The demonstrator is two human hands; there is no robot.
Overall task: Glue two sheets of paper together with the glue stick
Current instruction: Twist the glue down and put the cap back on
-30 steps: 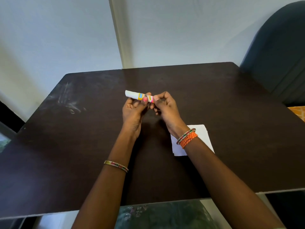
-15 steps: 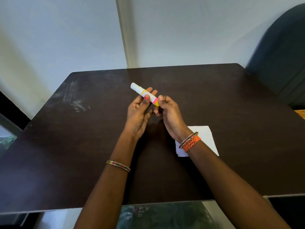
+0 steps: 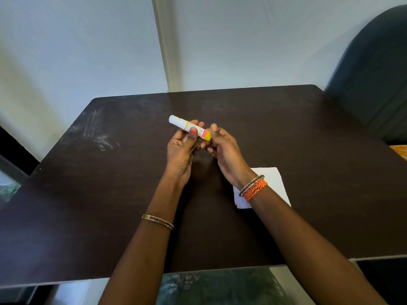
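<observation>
Paper (image 3: 274, 179) lies partly hidden beneath right hand's (image 3: 224, 148) wrist.

The dark brown wooden surface (image 3: 308, 133) is bare along its left half, far edge and right side. The only item found lying on it is a white square sheet of paper (image 3: 275, 179), at near right, partly covered by the right forearm. Both hands, left (image 3: 179, 150) and right (image 3: 224, 148), are raised above the centre, with a white and yellow glue stick (image 3: 188, 127) between them. A dark upholstered chair back (image 3: 372, 69) borders the far right corner. A pale wall (image 3: 88, 51) closes off the far side.
</observation>
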